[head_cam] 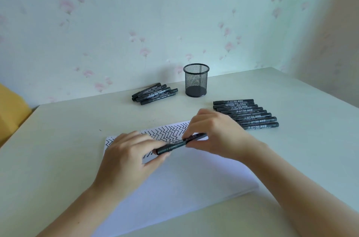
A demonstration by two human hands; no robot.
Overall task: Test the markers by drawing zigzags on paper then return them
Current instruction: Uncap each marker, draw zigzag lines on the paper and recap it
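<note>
Both hands hold one black marker (177, 144) just above the white paper (180, 182). My left hand (132, 156) grips its capped end, and my right hand (211, 135) pinches the barrel. Rows of black zigzags (167, 132) run along the paper's far edge, partly hidden by my hands. A row of several black markers (250, 114) lies to the right of the paper. A smaller pile of markers (154, 94) lies at the back, left of the black mesh pen cup (196, 80), which looks empty.
The pale table (58, 139) meets a flowered wall behind the cup. A yellow object (9, 108) sits past the table's left edge. The table's right edge runs diagonally at the far right.
</note>
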